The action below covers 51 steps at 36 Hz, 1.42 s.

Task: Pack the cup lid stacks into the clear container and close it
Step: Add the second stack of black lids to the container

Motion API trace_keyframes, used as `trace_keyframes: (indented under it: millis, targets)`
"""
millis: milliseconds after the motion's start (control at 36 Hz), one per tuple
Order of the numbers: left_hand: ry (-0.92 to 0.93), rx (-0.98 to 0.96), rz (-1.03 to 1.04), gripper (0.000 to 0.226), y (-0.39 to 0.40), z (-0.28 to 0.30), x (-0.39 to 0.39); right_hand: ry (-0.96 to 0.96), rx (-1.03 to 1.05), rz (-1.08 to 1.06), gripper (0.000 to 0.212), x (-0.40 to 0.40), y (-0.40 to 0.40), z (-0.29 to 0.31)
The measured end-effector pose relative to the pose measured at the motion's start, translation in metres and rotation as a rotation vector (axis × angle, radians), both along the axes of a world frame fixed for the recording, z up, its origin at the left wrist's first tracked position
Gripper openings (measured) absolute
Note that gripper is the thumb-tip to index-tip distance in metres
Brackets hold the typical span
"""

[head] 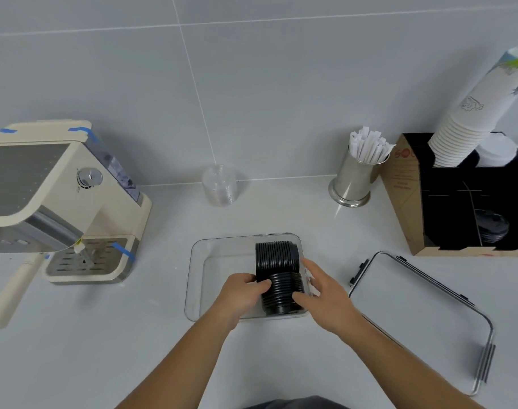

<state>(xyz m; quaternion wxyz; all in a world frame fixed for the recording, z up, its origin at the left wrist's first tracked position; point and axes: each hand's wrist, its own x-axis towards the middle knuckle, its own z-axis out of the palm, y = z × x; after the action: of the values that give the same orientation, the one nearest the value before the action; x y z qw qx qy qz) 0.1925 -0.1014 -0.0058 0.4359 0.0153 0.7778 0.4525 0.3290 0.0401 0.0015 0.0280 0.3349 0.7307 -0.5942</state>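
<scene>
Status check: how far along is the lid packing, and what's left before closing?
Done: one black lid stack lies far right in the clear container. In hand: the left hand grips a nearer black lid stack there; the right hand steadies it. Left: the clear lid stack stands unpacked by the wall, and the container lid lies off, right of the container.

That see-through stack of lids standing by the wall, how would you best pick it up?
Grip the clear lid stack round its sides, low down, coming from the front: it stands upright and round, the wall is close behind, and a low grip probably keeps the lids together.
</scene>
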Motion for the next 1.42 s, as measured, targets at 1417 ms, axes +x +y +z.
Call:
trace_keyframes:
  millis: [1417]
  targets:
    - [-0.057, 0.239, 0.387, 0.020, -0.041, 0.063, -0.031, 0.033, -0.190, -0.269, 0.024, -0.035, 0.018, 0.046]
